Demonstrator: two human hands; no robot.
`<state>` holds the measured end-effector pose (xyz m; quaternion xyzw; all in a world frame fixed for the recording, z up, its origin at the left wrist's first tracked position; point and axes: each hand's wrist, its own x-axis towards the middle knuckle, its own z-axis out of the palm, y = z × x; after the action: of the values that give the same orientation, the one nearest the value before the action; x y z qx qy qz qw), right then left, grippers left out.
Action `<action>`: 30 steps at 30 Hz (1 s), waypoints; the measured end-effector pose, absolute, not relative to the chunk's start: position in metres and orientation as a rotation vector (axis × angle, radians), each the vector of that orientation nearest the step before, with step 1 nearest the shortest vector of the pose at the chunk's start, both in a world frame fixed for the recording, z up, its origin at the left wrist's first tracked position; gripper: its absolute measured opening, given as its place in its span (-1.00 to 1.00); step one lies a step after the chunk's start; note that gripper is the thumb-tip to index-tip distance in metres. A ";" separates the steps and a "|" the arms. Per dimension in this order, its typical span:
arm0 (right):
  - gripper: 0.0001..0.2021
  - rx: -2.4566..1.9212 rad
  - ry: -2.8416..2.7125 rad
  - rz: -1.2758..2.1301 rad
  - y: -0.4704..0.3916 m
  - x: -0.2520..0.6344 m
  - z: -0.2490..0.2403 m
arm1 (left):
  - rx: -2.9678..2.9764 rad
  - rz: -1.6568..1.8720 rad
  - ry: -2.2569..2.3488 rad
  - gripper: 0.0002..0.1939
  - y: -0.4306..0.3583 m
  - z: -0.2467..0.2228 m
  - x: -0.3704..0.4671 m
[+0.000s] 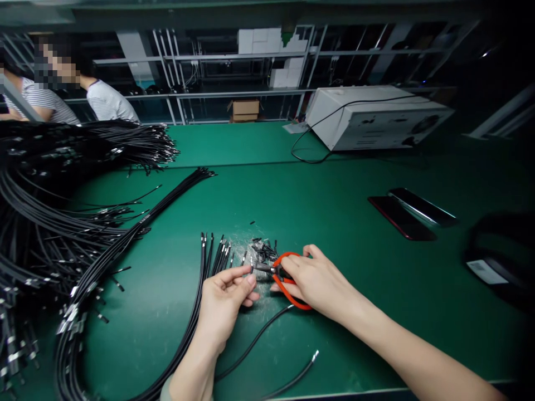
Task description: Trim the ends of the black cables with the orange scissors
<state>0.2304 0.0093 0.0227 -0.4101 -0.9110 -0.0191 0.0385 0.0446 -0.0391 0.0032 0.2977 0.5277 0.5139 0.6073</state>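
My left hand (228, 298) pinches the end of a black cable (252, 263) between thumb and forefinger. Fingers of my right hand (311, 278) are wrapped round orange-handled scissors (288, 298), whose blades point left and reach the cable end at my left fingertips. Just behind the blades lies a small heap of short black pieces (264, 249) among thin clear scraps. A row of cable ends (215, 253) stands beside my left hand, their lengths curving down under my left wrist. Two loose cable ends (314, 356) lie nearer the front edge.
Large bundles of black cables (37, 234) cover the left of the green table (326, 200). Two phones (401, 217) lie at the right, near a dark object with a white label (487, 272). Behind stands a white machine (371, 120). Two people (111, 103) are at the far left.
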 end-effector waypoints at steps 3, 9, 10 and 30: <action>-0.63 -1.244 -2.792 -0.091 0.011 0.228 0.021 | 0.691 1.183 1.224 -0.60 -0.039 0.004 0.044; -0.60 -1.225 -2.790 -0.095 0.010 0.230 0.019 | 0.673 1.186 1.213 -0.63 -0.039 0.003 0.044; -0.60 -1.231 -2.790 -0.102 0.010 0.230 0.018 | 0.671 1.187 1.209 -0.63 -0.039 0.003 0.044; -0.74 -1.219 -2.763 -0.416 0.006 0.228 0.017 | 0.669 1.176 1.206 -0.63 -0.039 0.003 0.045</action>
<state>0.2278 0.0064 0.0174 -0.3994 -0.9054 -0.1362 0.0468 0.0452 -0.0388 0.0025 0.2907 0.5236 0.5107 0.6168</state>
